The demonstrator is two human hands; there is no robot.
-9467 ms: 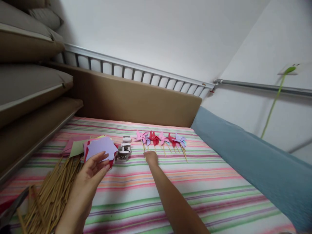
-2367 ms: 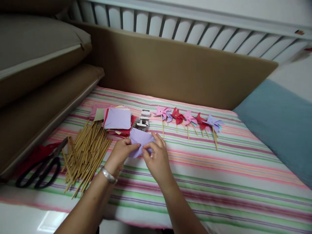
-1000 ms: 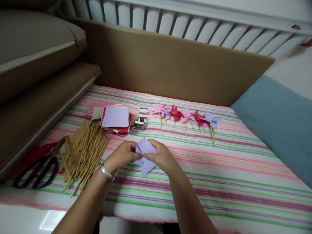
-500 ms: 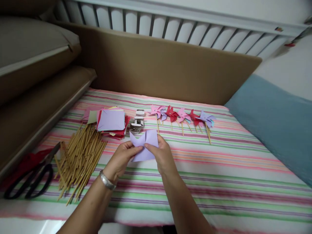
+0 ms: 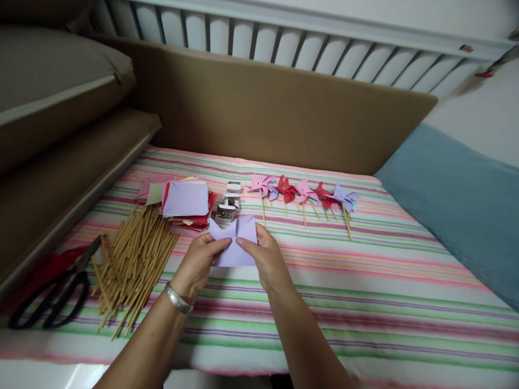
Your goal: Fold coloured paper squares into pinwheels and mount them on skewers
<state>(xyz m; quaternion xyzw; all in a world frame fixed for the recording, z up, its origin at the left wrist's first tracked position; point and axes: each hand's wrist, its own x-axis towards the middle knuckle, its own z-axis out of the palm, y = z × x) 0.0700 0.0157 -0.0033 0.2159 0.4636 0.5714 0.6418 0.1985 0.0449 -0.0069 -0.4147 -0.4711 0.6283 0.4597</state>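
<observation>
Lilac paper (image 5: 234, 241) shifted lower-left; left hand (image 5: 197, 265), right hand (image 5: 265, 260) fingers pinch it.

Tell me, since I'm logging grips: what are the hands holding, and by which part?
Both hands hold the lilac paper: left hand at its left edge, right hand at its right edge.

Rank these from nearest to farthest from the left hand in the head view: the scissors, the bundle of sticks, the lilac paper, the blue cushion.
1. The lilac paper: pinched by the left hand, with the right hand on its other side.
2. The bundle of sticks: just left of that hand, on the striped cloth.
3. The scissors: farther left, near the cloth's edge.
4. The blue cushion: far right.
</observation>
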